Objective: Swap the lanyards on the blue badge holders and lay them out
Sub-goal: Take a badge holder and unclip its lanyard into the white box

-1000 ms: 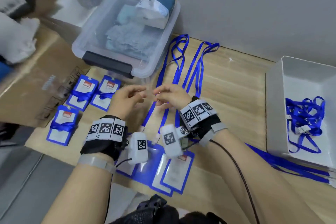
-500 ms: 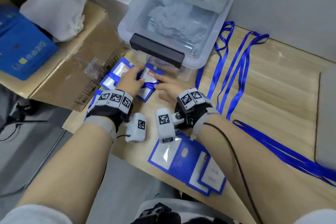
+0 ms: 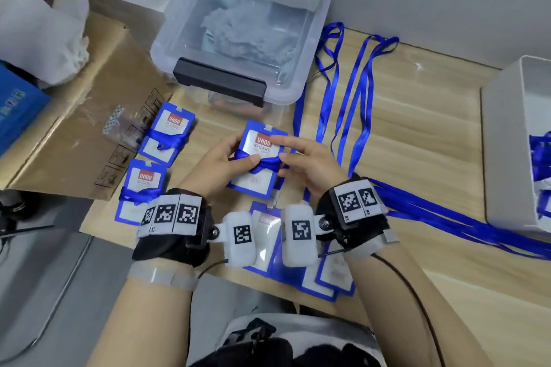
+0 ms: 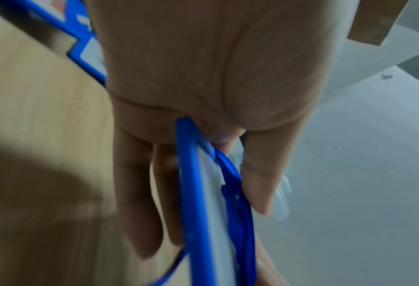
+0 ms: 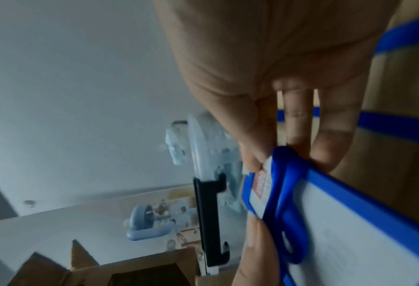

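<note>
Tabletop (image 3: 417, 134) of pale wood fills the middle of my head view, with a clear storage bin (image 3: 238, 39) at upper centre, a cardboard box (image 3: 74, 128) at left and a white tray (image 3: 507, 143) at the right edge. Loose blue lanyards (image 3: 354, 98) trail from upper centre down toward the lower right. Two wrapped badge holders (image 3: 167, 137) lie at centre left, each with a lanyard tied round it, and more holders (image 3: 328, 277) sit low in the frame, partly behind my wrist cameras. At centre I have the held badge holder (image 3: 256, 161) just above the table: my left hand (image 3: 214, 164) grips its left edge, thumb on the knotted ribbon (image 3: 265, 162), fingers underneath, as the left wrist view confirms. My right hand (image 3: 310, 164) pinches the right edge, index finger stretched over the card's top, thumb near the knot. I judge this as the start of unwrapping this holder. Next I would need to find the ribbon's free end and pull the knot loose while the left hand steadies the card; the clip is not visible from here.
</note>
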Demonstrator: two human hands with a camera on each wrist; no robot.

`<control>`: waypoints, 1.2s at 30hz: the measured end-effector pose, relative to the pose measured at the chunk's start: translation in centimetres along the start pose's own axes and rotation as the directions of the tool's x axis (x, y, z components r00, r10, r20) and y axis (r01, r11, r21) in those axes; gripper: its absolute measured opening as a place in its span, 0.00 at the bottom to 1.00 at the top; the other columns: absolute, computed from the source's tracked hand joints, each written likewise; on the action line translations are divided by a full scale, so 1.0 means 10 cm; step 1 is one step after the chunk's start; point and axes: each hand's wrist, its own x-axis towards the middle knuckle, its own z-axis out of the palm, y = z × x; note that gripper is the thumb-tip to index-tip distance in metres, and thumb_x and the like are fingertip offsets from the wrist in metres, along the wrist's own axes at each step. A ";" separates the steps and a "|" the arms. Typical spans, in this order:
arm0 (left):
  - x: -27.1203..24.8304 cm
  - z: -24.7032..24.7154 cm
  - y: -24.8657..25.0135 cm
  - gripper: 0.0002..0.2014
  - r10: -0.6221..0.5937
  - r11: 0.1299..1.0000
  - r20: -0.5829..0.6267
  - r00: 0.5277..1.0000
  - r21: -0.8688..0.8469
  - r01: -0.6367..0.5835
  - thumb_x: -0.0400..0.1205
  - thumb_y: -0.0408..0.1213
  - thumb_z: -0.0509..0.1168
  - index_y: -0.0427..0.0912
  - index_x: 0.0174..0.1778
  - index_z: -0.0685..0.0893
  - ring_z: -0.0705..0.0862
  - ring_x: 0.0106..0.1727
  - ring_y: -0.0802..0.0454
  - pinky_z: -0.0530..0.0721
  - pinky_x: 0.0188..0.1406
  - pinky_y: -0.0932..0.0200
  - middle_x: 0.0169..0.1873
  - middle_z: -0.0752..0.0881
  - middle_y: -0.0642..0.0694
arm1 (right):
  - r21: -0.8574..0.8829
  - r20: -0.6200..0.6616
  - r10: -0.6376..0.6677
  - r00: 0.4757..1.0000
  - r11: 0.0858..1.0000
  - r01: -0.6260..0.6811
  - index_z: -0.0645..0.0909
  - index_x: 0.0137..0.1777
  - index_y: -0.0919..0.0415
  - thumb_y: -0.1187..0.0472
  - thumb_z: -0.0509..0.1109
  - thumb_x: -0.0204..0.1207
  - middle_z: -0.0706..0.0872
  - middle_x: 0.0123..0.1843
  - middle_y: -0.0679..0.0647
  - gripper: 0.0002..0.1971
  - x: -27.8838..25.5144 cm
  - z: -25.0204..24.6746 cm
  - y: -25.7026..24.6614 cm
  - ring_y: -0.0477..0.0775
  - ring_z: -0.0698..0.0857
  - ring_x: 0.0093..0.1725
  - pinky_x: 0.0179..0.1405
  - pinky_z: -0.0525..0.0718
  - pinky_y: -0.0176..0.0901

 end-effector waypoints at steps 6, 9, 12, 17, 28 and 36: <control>-0.10 0.53 0.04 0.28 0.026 0.989 0.181 0.983 -0.149 0.002 0.67 0.24 0.71 0.45 0.63 0.76 0.89 0.45 0.51 0.88 0.44 0.57 0.50 0.89 0.43 | -0.236 -0.144 -0.145 0.979 0.966 0.109 0.83 0.53 0.58 0.71 0.66 0.75 0.86 0.51 0.62 0.11 -0.50 -0.41 -0.13 0.52 0.86 0.41 0.48 0.86 0.41; -0.11 0.81 0.09 0.25 0.068 0.992 0.229 0.971 -0.122 -0.041 0.69 0.22 0.70 0.47 0.60 0.77 0.89 0.43 0.52 0.88 0.43 0.59 0.46 0.90 0.45 | -0.340 -0.199 -0.222 0.955 0.929 0.145 0.84 0.50 0.56 0.70 0.69 0.74 0.88 0.41 0.56 0.09 -0.76 -0.62 -0.19 0.50 0.86 0.36 0.47 0.87 0.45; -0.11 1.12 0.17 0.21 0.107 0.994 0.232 0.967 -0.051 -0.097 0.72 0.21 0.68 0.48 0.54 0.78 0.89 0.39 0.56 0.88 0.39 0.62 0.44 0.89 0.46 | -0.409 -0.240 -0.261 0.935 0.901 0.146 0.83 0.39 0.51 0.67 0.72 0.72 0.84 0.21 0.43 0.08 -1.00 -0.82 -0.20 0.39 0.83 0.26 0.35 0.85 0.40; -0.08 1.60 0.31 0.18 0.167 0.974 0.228 0.959 0.112 -0.196 0.71 0.32 0.71 0.40 0.56 0.78 0.88 0.41 0.51 0.87 0.39 0.59 0.47 0.87 0.41 | -0.501 -0.313 -0.370 0.875 0.847 0.179 0.79 0.31 0.48 0.66 0.75 0.68 0.81 0.22 0.43 0.13 -1.32 -1.14 -0.26 0.44 0.82 0.27 0.31 0.79 0.31; -0.19 2.24 0.51 0.09 0.290 0.933 0.216 0.932 0.152 -0.325 0.85 0.29 0.53 0.42 0.43 0.76 0.81 0.20 0.60 0.78 0.18 0.66 0.20 0.83 0.48 | -0.171 -0.439 -0.479 0.760 0.875 0.452 0.73 0.41 0.57 0.67 0.57 0.82 0.82 0.40 0.53 0.09 -1.79 -1.63 -0.34 0.40 0.85 0.30 0.25 0.80 0.31; -0.17 2.35 0.48 0.13 0.295 0.764 0.290 0.910 0.501 -0.407 0.66 0.35 0.77 0.47 0.29 0.77 0.72 0.23 0.61 0.72 0.25 0.67 0.19 0.77 0.56 | 0.219 -0.607 -0.475 0.637 0.671 0.708 0.71 0.43 0.61 0.64 0.50 0.85 0.86 0.34 0.52 0.11 -1.93 -1.86 -0.38 0.47 0.86 0.30 0.34 0.85 0.35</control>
